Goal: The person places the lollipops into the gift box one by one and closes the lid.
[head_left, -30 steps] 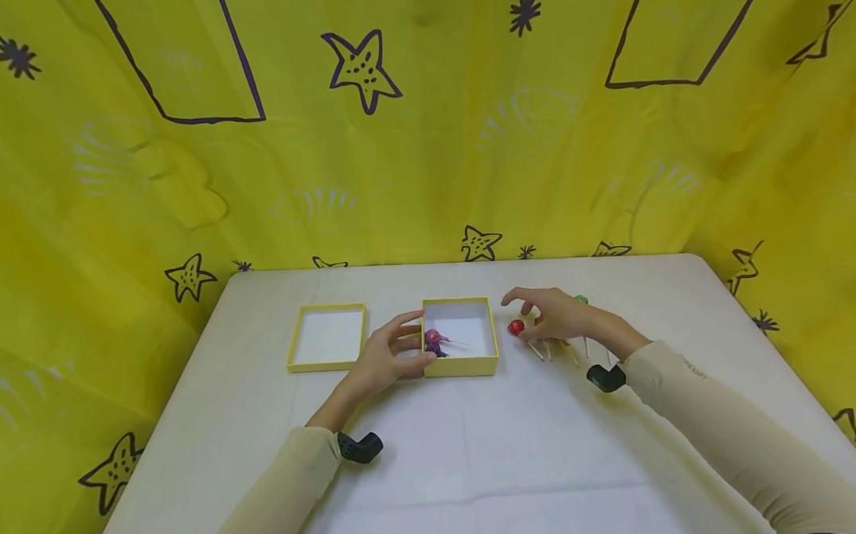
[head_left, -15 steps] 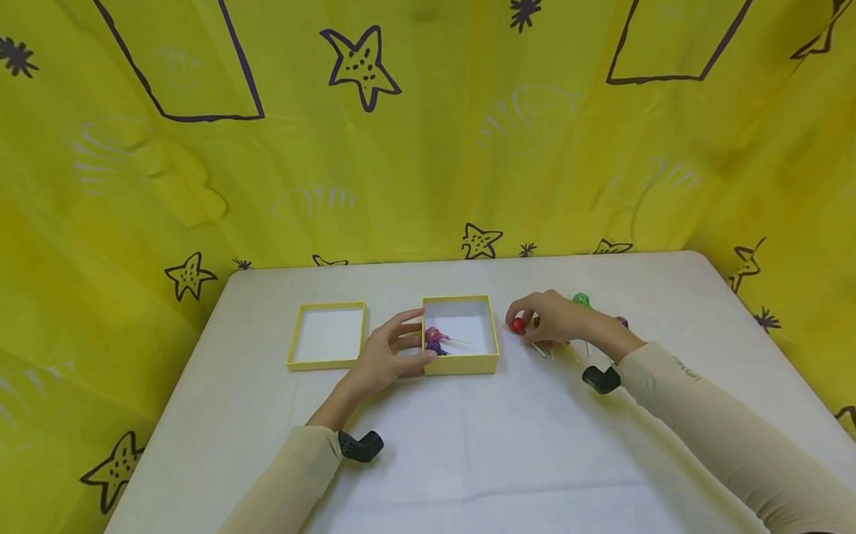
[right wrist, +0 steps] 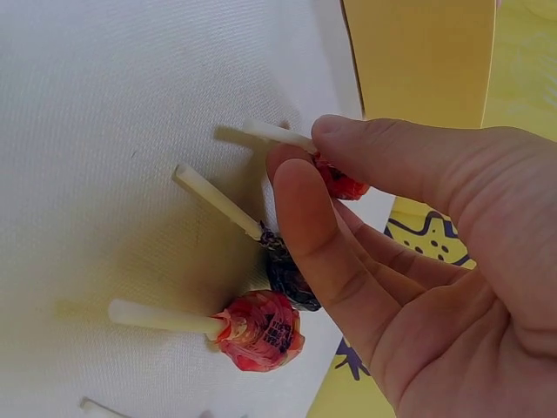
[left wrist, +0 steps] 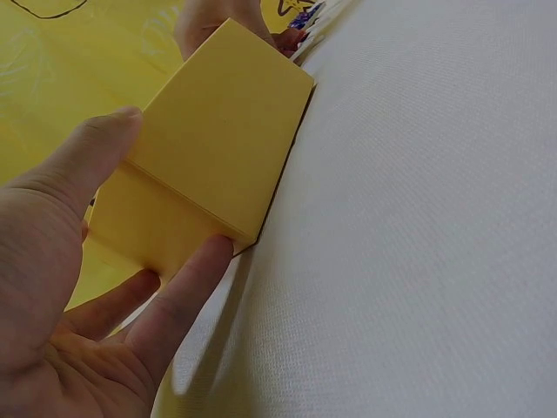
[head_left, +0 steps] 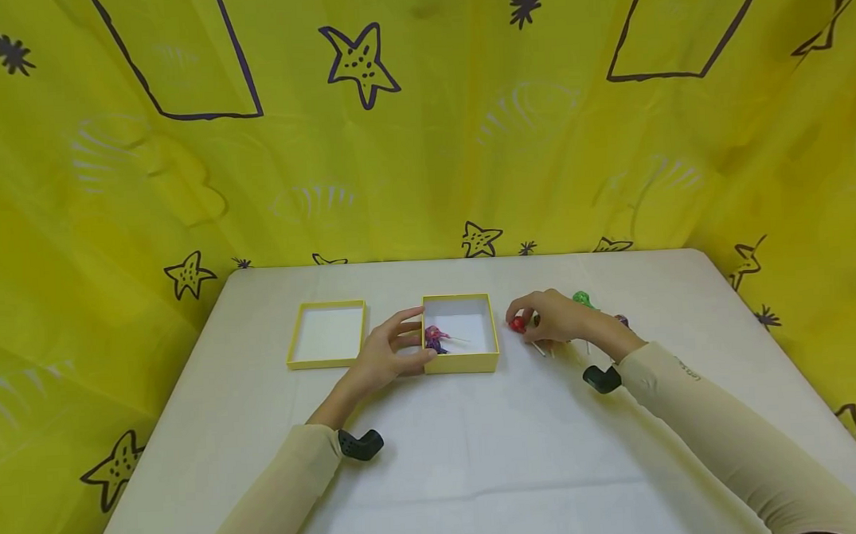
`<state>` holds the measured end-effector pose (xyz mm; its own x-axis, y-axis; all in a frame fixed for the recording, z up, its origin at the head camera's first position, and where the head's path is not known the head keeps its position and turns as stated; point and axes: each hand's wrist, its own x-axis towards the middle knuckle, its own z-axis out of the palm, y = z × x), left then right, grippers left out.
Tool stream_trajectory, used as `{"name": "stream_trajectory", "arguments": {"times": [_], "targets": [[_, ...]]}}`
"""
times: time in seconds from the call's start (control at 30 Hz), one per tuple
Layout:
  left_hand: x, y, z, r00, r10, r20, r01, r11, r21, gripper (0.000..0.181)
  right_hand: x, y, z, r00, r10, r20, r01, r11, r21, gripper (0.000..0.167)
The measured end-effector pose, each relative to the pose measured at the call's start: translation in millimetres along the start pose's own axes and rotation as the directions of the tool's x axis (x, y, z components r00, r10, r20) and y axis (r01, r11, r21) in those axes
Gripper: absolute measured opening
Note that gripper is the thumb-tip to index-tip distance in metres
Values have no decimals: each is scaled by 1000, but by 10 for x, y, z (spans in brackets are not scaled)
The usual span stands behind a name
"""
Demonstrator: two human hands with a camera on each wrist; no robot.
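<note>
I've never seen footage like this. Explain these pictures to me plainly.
There's no machine: a person is working with two bare hands. The wide picture comes from a camera worn on the head; the two close ones come from cameras on each wrist.

On the white cloth-covered table, the left hand rests against an open yellow box with a white inside. In it lie pink-wrapped and purple-wrapped lollipops. Further left sits a shallow, yellow-rimmed tray, perhaps the lid.

The right hand pinches a red-wrapped lollipop with a white stick. More wrapped lollipops lie nearby, including a green one.
</note>
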<state>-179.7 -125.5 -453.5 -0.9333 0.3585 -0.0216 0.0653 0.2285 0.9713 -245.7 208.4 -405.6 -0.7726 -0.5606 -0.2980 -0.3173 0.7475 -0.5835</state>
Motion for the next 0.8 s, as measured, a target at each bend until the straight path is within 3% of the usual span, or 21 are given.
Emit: {"name": "stream_trajectory", "arguments": {"times": [0.33,0.7,0.8], "targets": [[5,5,1,1000,-9,-9,9,1000,4,79,1,-12,-4,1000,20,1,-20,1000,-2,32],[8,8,11,1000,6,-9,-6,1000,4,79,-14,-29,-76,995,-98,-29,96,993,-67,28],[3,10,14,1000,9,-9,-9,1000,2,78,-33,-56,-124,995,-98,-28,97,994,-40,30]]}}
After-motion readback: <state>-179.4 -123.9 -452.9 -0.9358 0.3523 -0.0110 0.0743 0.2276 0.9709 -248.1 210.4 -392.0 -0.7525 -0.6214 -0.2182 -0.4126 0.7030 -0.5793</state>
